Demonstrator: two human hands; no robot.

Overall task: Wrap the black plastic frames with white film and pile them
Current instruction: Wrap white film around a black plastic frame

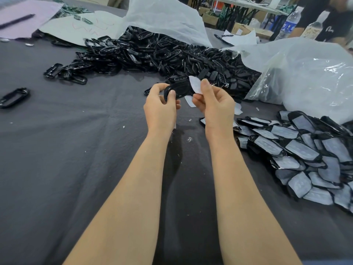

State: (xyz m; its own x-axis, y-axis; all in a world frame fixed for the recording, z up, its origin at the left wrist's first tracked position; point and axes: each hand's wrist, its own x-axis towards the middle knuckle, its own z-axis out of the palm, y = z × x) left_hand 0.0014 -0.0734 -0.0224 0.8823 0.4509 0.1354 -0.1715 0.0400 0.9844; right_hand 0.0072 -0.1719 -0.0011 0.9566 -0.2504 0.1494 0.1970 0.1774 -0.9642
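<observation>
Holds one frame (pixel 179 89) up off the tabletop (pixel 76 150), just in front of the heap (pixel 152 54) of bare frames, likely so each reach for a new one is short. Grips its near end with the left hand (pixel 160 104), fingers (pixel 172 94) curled round the rim and thumb on top, probably to steady it while leaving the face open for covering. Pinches a piece of film (pixel 195 85) between thumb and forefinger of the right hand (pixel 214 104), at the frame's far end. Cannot tell whether the film already sticks there. Seems to be lining it up before pressing it down.

Has the wrapped pile (pixel 305 155) to the right of the heap and nearer the body, apart from it, presumably so done and undone pieces never mix. Has a bag (pixel 305 73) just right of the heap, and a stray frame (pixel 14 97) well to its left.

Shows a bottle (pixel 291 22) beyond the heap with a blue label, its writing too small to read. Shows red scribble on paper (pixel 76 27) behind the heap, also unreadable.
</observation>
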